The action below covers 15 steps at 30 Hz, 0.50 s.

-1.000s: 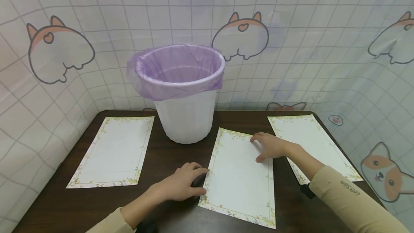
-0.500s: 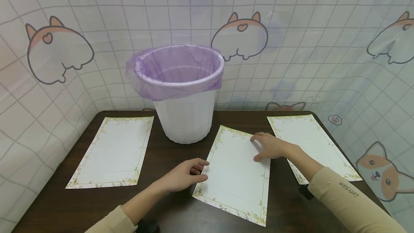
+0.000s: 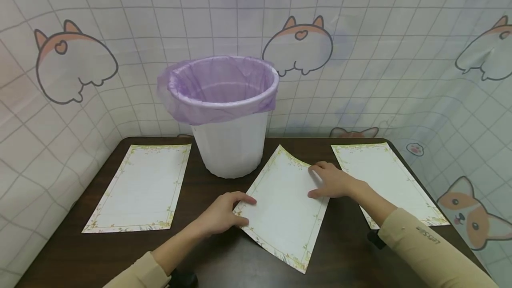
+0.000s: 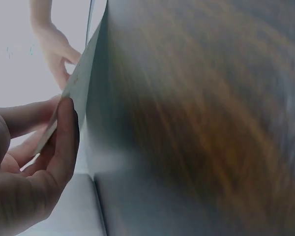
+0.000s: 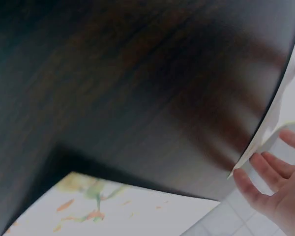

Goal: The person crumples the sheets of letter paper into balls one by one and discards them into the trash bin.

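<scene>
A white sheet of letter paper (image 3: 280,208) with a leafy yellow-green border lies tilted in the middle of the head view. My left hand (image 3: 224,214) pinches its lower left edge; the left wrist view shows the sheet's edge (image 4: 86,73) between thumb and fingers, lifted off the wood. At the upper right edge, my right hand (image 3: 332,181) rests on the sheet, fingers spread near the corner and thumb lower down. In the right wrist view, a fingertip of the right hand (image 5: 280,191) is right at the paper's corner.
Behind the sheet stands a white wastebasket (image 3: 232,146) with a purple liner (image 3: 224,112). Similar bordered sheets lie to the left (image 3: 140,190) and right (image 3: 400,181), the right one partly under my forearm. The dark wooden table (image 3: 192,261) meets a patterned curtain (image 3: 360,57).
The middle sheet has turned clockwise, its lower end swinging left and its upper left corner moving up. My left hand has closed on the sheet's edge; my right hand has shifted slightly left.
</scene>
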Available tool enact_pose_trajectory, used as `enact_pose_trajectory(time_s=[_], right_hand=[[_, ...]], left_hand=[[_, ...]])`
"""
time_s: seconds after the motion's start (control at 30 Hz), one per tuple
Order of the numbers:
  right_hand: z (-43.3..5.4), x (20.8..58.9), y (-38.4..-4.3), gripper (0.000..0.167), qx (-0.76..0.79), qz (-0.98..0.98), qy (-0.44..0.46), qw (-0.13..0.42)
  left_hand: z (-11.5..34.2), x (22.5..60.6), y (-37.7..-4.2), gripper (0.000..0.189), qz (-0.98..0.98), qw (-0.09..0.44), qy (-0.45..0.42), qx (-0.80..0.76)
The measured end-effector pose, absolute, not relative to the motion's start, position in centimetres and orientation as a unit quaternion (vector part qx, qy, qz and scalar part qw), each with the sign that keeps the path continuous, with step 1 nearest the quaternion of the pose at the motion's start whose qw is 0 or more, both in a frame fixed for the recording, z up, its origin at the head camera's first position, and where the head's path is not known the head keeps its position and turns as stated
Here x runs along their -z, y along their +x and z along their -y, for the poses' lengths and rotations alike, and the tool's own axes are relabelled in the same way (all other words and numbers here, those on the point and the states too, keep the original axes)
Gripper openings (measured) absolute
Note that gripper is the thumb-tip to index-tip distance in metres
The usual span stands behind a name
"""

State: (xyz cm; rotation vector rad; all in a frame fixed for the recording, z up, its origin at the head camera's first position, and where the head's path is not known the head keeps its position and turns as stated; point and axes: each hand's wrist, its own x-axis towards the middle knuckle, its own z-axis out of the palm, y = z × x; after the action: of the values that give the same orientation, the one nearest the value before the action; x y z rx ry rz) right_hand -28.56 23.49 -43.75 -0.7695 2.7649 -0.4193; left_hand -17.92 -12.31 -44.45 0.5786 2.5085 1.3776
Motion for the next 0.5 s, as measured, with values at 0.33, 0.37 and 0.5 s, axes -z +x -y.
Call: enact_pose_trajectory(time_s=[0.33,0.37,0.5], right_hand=[[-23.7,44.4,-30.6,0.034,0.294,-0.916,-0.256,0.095],[-23.8,44.3,-30.7,0.032,0.314,-0.91,-0.252,0.099],[-24.3,44.2,-31.0,0.027,0.384,-0.884,-0.245,0.111]], left_hand=[[13.6,43.8,-18.7,0.044,-0.87,0.074,0.194,-0.447],[13.7,43.8,-18.8,0.044,-0.871,0.069,0.193,-0.447],[14.2,43.5,-19.1,0.044,-0.87,0.062,0.191,-0.449]])
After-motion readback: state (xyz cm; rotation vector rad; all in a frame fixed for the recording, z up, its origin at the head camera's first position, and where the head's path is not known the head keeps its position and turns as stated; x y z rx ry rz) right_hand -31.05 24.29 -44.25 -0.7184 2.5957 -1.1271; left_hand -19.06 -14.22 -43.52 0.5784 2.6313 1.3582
